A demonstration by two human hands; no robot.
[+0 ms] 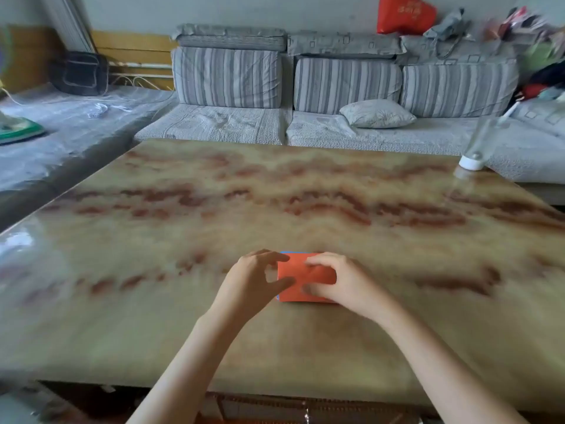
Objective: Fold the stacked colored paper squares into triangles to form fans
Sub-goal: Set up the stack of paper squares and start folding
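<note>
Opening step, by the look of it: no crease, no triangle anywhere, only a flat paper stack (318,276) on the marble-patterned table (275,191), caught directly between the two hands. Orange sheet on top; thin blue edge (284,253) peeking out beside the left fingertips. Left hand (255,281) closed on the stack's left edge, thumb (282,282) laid over the top sheet, fingers curled at the far corner. Right hand (342,280) bent over the right half, fingertips (315,262) on the far part, thumb near the edge closest to the body; apparently holding too, though too blurred to tell a pinch from a mere press. Probably squaring up the stack or working one sheet loose. Next, as a guess: hold the stack steady under one hand, lift a corner with the other, carry it across to the opposite corner, match the edges exactly, then press the diagonal flat. Thin, slippery sheets, so likely to slide out of line under uneven pressure.
</note>
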